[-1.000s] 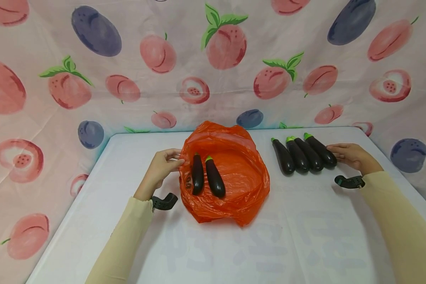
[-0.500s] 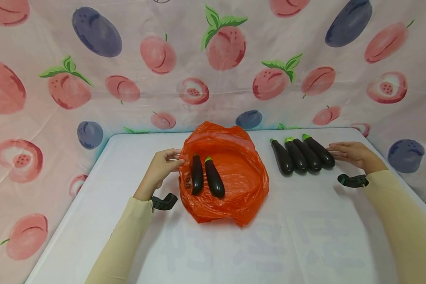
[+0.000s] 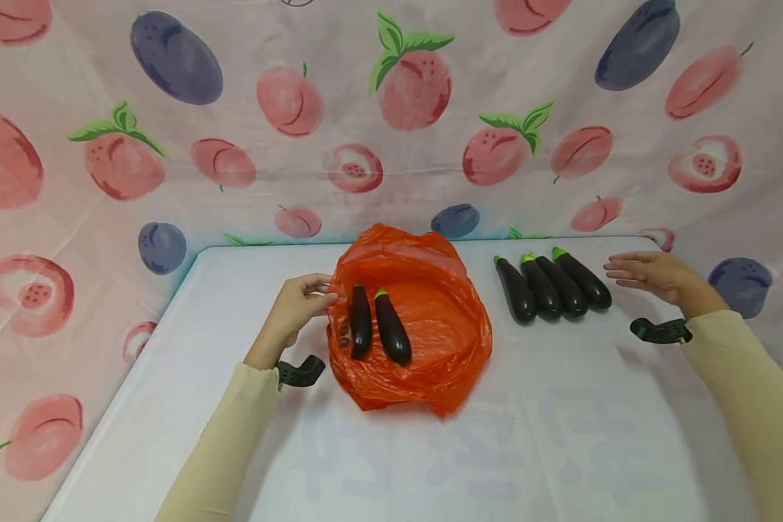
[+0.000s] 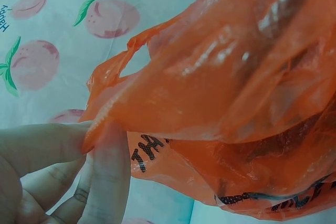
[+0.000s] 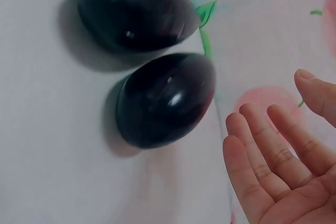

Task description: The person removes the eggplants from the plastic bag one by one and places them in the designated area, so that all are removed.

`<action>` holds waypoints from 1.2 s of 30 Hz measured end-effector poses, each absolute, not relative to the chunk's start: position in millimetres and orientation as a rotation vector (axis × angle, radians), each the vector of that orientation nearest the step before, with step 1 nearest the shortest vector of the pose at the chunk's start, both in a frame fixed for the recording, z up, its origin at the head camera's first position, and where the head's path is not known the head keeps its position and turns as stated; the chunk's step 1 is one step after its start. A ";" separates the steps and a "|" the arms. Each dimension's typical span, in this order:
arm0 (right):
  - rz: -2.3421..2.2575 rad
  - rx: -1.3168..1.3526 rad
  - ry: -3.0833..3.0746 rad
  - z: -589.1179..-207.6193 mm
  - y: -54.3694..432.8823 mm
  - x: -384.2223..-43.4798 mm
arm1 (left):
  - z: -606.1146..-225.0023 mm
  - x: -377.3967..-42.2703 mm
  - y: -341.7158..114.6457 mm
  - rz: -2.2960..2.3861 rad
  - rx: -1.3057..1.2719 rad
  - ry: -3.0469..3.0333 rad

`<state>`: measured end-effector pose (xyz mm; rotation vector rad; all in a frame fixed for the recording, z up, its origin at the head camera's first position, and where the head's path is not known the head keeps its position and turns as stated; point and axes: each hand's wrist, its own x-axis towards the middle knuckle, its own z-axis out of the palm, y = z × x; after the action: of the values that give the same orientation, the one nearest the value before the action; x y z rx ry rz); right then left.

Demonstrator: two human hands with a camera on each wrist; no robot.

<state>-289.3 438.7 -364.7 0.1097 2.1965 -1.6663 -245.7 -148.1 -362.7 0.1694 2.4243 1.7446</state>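
The left hand (image 3: 295, 308) pinches the rim of an orange plastic bag (image 3: 440, 312) between thumb and finger, its other fingers loosely bent. The right hand (image 3: 659, 277) holds nothing; its fingers are stretched out, the thumb standing apart from them.

Just beside the right hand's fingertips, but not touching them, is the nearest eggplant (image 3: 583, 281) of a row of four. The other three eggplants (image 3: 541, 288) lie further to that hand's left, close side by side, green tops pointing away from the person. Just right of the left hand, inside the open bag, lie two more eggplants (image 3: 394, 328), slightly apart.

The step in hand looks like steadying the bag's mouth while the right hand is free beside the row. Lifting from the row would call for the right hand to lower and curl round the nearest eggplant, with the left keeping the opening wide.

Under both hands is a white bench (image 3: 548, 428) with faint marks showing on it. Beyond them and at both sides hangs a pale cloth (image 3: 248, 36) printed with pink and blue fruit.
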 end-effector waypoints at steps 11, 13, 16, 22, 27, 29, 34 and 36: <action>-1.635 -0.024 2.311 -343.7 414.9 -280.0 | -361.5 -245.0 -149.1 1.742 0.173 2.421; -1.607 -0.056 2.346 -339.8 408.0 -278.3 | -361.4 -244.9 -149.2 1.744 0.173 2.419; -1.574 -0.086 2.378 -333.1 397.1 -276.0 | -361.2 -244.5 -149.1 1.745 0.177 2.420; -1.454 -0.125 2.465 -317.9 370.5 -269.3 | -360.8 -243.9 -148.8 1.745 0.181 2.424; -1.459 -0.234 2.462 -310.1 348.4 -264.4 | -359.9 -242.8 -149.1 1.743 0.172 2.425; -1.466 -0.283 2.451 -308.3 340.2 -263.1 | -359.7 -242.4 -149.4 1.740 0.170 2.425; -1.421 -0.384 2.458 -304.9 321.7 -260.7 | -359.1 -240.2 -149.5 1.731 0.174 2.434; -1.393 -0.423 2.457 -303.4 315.0 -260.0 | -358.8 -239.6 -149.6 1.728 0.174 2.437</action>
<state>-260.0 315.0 -303.4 -0.4229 2.4568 -1.3934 -239.6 -149.6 -358.8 0.1739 2.4369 1.7275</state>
